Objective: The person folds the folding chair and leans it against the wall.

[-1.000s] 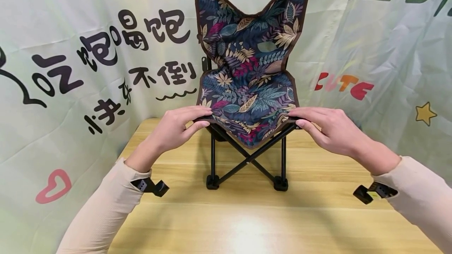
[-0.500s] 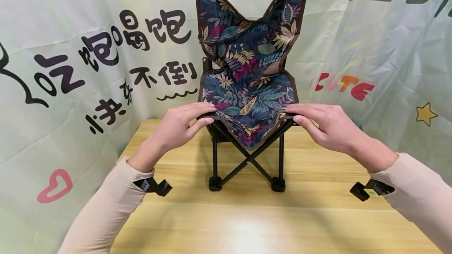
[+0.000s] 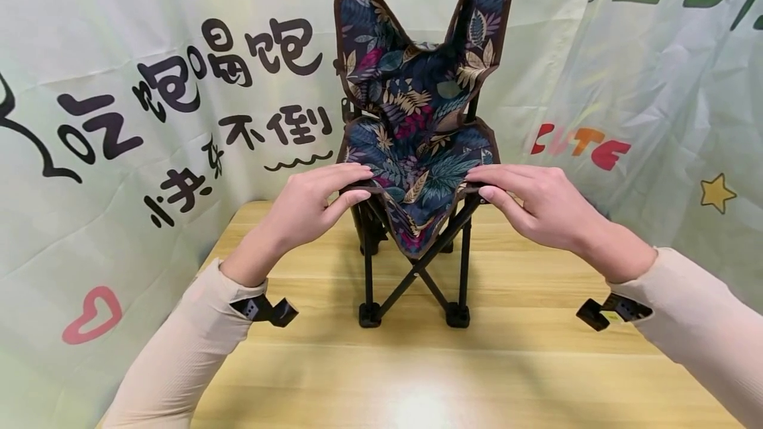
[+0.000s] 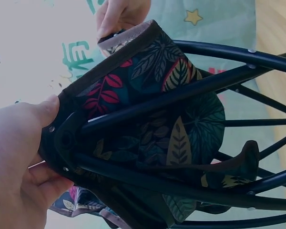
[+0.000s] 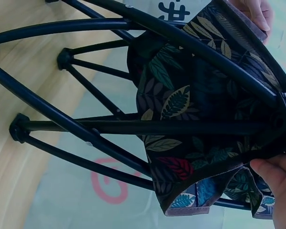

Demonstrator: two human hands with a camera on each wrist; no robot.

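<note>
A small folding chair [image 3: 411, 144] with dark leaf-print fabric and black crossed legs stands partly folded, its seat sagging to a point at the front. My left hand [image 3: 312, 207] pinches the seat's front left corner, fingers on top and thumb below. At the front right corner my right hand [image 3: 536, 207] grips in the same way. Seen from the left wrist, the left hand [image 4: 24, 148] holds the corner at a black plastic joint [image 4: 66, 136]. From the right wrist, the right hand [image 5: 279, 176] holds the brown-edged fabric [image 5: 181, 119] beside the frame tubes.
The chair's feet [image 3: 369, 314] rest on a light wooden tabletop [image 3: 334, 376]. A pale printed cloth [image 3: 149, 5] with lettering hangs behind and at both sides. A small black camera device [image 3: 277, 311] is strapped on each wrist.
Both hands have moved inward, toward each other, with the seat corners. The chair has narrowed, its front feet are closer together, and the seat and back fabric fold more deeply.
</note>
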